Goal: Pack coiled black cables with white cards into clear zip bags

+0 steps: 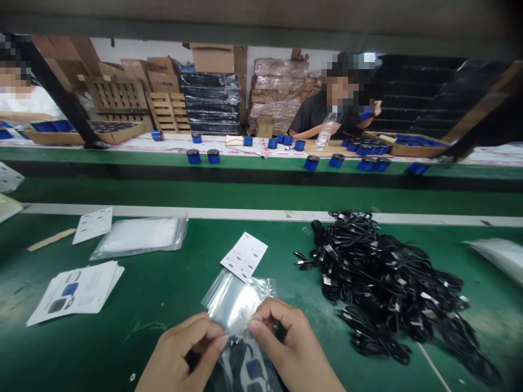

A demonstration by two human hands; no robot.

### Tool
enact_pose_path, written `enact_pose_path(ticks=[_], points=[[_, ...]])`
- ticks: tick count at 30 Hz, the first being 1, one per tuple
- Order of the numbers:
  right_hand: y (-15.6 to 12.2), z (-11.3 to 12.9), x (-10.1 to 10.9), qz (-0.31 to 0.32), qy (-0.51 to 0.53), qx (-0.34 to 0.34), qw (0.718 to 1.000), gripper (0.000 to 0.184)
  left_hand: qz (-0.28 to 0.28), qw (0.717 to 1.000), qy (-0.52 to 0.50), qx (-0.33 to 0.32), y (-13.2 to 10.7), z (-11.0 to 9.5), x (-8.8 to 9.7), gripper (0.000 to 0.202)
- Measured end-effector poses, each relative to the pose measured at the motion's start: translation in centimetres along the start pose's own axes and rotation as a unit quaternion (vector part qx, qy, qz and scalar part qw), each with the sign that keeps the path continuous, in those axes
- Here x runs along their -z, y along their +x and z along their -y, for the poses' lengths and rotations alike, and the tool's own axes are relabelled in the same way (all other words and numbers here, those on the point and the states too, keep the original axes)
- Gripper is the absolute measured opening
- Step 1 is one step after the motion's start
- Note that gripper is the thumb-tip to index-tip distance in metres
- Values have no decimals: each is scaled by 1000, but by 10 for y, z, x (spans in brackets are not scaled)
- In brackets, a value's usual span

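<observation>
so both my hands are down at the near edge of the green work surface (171, 283), on a clear plastic bag (249, 370). my left hand (186, 345) has thumb and forefinger pinched on the left side of the bag's top, and my right hand (288, 335) is pinching the right side the same way, fingertips close but apart. the bag lies right between my hands and below them, and i can make out dark stuff plus a blue patch through the plastic, can't really tell what it all is.

just past my fingers there are flat clear bags (220, 302), shiny as anything, with a printed leaflet (244, 256) overlapping their far end. off to my right is a big tangled heap of black usb cables (379, 283), some with metal plugs poking out. over on the left i've got a fanned leaflet stack (75, 294) with a blue item printed on top, and behind that a packed plastic pouch (141, 235) next to a wooden stick (51, 239).

across from me, a co-worker in a dark top (310, 115) sits behind some blue cylinders with black tops (311, 162).
</observation>
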State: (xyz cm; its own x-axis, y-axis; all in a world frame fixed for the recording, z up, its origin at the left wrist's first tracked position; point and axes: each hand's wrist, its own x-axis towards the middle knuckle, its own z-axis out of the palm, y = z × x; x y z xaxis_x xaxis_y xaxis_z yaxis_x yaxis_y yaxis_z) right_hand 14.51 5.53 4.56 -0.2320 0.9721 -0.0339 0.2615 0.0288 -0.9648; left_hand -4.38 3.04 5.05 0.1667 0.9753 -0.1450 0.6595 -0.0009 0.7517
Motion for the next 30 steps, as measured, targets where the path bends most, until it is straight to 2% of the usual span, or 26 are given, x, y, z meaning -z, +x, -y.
enact_pose_path(ticks=[5,12,16,18,23,26,28,30], points=[[-1,-2,-4,26,26,-14,999,16,10,999,-45,8,4,0,-3,29],[-3,-7,-11,21,-35,12,999,16,-6,999,-52,-1,3,-2,-10,27],[-3,-8,-14,7,-33,17,999,17,28,995,-93,23,4,-5,-10,28],[-4,-8,-14,18,-20,16,1000,15,35,996,-79,21,5,-7,-9,29],[-6,-7,-10,46,6,0,999,12,0,999,-45,-6,4,-11,-11,31],[-6,-6,-10,14,15,-8,1000,14,-4,985,-169,20,3,-8,-22,31],[-5,-7,-11,-30,57,-15,998,17,20,946,-322,29,2,-5,-33,38],[-3,-8,-13,-65,117,-22,991,22,41,899,-435,32,1,-5,-43,56]])
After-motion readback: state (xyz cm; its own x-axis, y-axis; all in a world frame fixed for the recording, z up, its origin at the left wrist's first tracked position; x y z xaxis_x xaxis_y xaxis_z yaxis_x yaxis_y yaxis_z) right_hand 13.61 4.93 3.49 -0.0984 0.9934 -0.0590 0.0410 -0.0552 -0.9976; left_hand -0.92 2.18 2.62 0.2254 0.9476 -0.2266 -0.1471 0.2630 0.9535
